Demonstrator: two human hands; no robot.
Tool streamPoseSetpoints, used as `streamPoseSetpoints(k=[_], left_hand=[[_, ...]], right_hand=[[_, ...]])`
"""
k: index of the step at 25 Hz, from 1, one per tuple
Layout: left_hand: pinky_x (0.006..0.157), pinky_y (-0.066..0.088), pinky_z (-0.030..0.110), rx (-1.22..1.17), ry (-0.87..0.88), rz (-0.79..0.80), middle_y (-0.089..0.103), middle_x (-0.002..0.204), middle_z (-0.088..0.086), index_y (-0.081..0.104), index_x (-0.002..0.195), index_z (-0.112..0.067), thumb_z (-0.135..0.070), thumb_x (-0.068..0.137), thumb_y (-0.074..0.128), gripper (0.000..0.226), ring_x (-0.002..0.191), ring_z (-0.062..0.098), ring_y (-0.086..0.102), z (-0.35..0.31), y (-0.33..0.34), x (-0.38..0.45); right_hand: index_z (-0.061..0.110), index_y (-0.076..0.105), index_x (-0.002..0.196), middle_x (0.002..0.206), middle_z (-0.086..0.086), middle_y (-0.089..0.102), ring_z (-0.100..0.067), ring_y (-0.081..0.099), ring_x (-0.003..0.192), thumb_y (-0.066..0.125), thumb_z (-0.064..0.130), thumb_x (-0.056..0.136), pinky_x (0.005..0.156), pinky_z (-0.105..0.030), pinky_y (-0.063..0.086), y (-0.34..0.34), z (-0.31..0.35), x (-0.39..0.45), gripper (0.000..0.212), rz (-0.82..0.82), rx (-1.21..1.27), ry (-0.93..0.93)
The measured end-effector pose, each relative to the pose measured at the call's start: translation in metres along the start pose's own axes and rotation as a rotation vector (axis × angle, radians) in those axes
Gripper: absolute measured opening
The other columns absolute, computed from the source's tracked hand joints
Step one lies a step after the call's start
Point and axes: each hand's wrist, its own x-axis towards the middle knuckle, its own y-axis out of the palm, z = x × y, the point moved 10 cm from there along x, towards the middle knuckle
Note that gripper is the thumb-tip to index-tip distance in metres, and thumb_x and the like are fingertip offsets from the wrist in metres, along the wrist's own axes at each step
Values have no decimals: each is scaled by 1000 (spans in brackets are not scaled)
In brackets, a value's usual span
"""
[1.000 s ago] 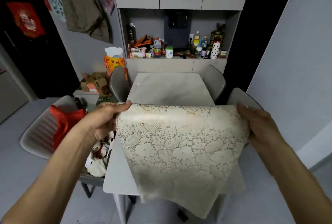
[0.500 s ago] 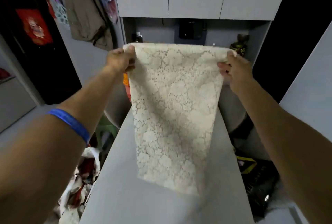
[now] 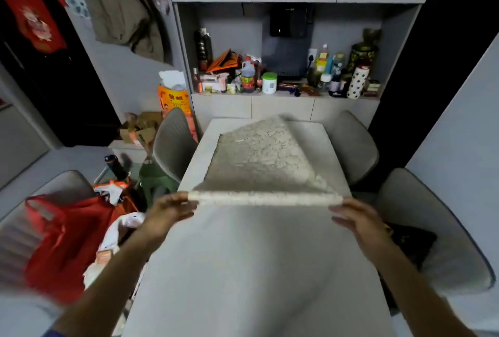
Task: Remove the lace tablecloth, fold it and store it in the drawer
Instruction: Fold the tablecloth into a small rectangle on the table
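Out beyond the left hand, on that side, a red bag sits on a grey chair, with crumpled white and orange things heaped between it and the forearm. The left hand pinches the left end of the near folded edge of the lace tablecloth, thumb on top. From this edge, which runs straight across between the two hands, the cloth stretches away from the person over the far half of the pale table; its far end is blurred and narrows to a point near the table's far edge. Whether the far part lies on the table or floats just above it cannot be told. The right hand grasps the right end of the folded edge, fingers curled beneath. Beyond the right hand, on its outer side, stands another grey chair with a dark bag on its seat.
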Motion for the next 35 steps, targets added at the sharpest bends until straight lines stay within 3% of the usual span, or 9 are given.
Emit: streamPoseSetpoints(k=[4, 7, 11, 16, 20, 24, 26, 30, 35], left_hand=[[32, 33, 11, 41, -627, -90, 67, 49, 3, 57, 86, -6, 0, 98, 46, 18, 28, 7, 47, 216, -39, -82], [34, 29, 10, 282, -723, -47, 64, 64, 14, 63, 97, 1, -1, 89, 64, 8, 44, 15, 49, 270, -40, -116], [46, 41, 14, 367, -614, -36, 62, 91, 18, 63, 103, -4, 2, 89, 60, 15, 59, 15, 55, 272, -16, -91], [90, 51, 35, 572, -453, -95, 64, 117, 13, 61, 123, -11, -7, 84, 67, 40, 105, 28, 63, 284, 22, -18], [65, 51, 33, 264, -538, -216, 63, 107, 7, 45, 137, -11, 0, 83, 66, 59, 76, 27, 62, 323, 42, 19], [51, 55, 30, 89, -592, -388, 62, 64, 10, 69, 97, -7, 8, 77, 59, 27, 53, 22, 55, 333, 31, 27], [53, 57, 32, 20, -622, -338, 58, 64, 13, 68, 78, -2, 6, 78, 55, 15, 57, 24, 56, 337, 32, 22], [68, 55, 34, 67, -572, -375, 60, 70, 14, 66, 71, 1, 13, 84, 50, 24, 77, 31, 59, 341, -1, -12], [79, 50, 39, -38, -792, -417, 69, 87, 14, 72, 83, -6, -9, 92, 52, 22, 84, 32, 61, 373, -31, -110]], right_hand=[[5, 47, 141, 147, -17, 44, -35, 45, 130, 68, 12, 90, 102, -47, 44, -37, -224, -75, 55, -30, -517, 727], [7, 53, 135, 127, -15, 55, -32, 54, 110, 67, 19, 91, 97, -43, 44, -23, -290, -105, 48, 108, -548, 858], [4, 66, 116, 92, -15, 65, -26, 58, 79, 64, 7, 88, 72, -33, 44, 4, -280, -65, 29, 93, -623, 586], [10, 47, 138, 137, -15, 54, -35, 54, 120, 66, 14, 86, 99, -40, 45, 30, -253, 38, 56, 35, -856, 219], [6, 52, 134, 122, -19, 65, -36, 62, 110, 68, 10, 83, 88, -38, 48, 26, -274, 89, 53, -32, -858, 147], [4, 72, 94, 90, -12, 71, -30, 63, 83, 65, 1, 80, 69, -30, 45, 24, -279, 93, 17, -1, -786, 34], [5, 69, 77, 73, -7, 67, -27, 57, 69, 66, 1, 77, 60, -30, 38, 21, -285, 86, 5, 53, -682, 81], [23, 65, 57, 61, 0, 68, -12, 59, 61, 64, -1, 67, 56, -26, 40, 20, -299, 39, 25, 194, -688, 62], [22, 64, 51, 67, 8, 69, -19, 67, 72, 73, -6, 45, 58, -16, 48, 35, -330, -44, 31, 433, -1131, -176]])
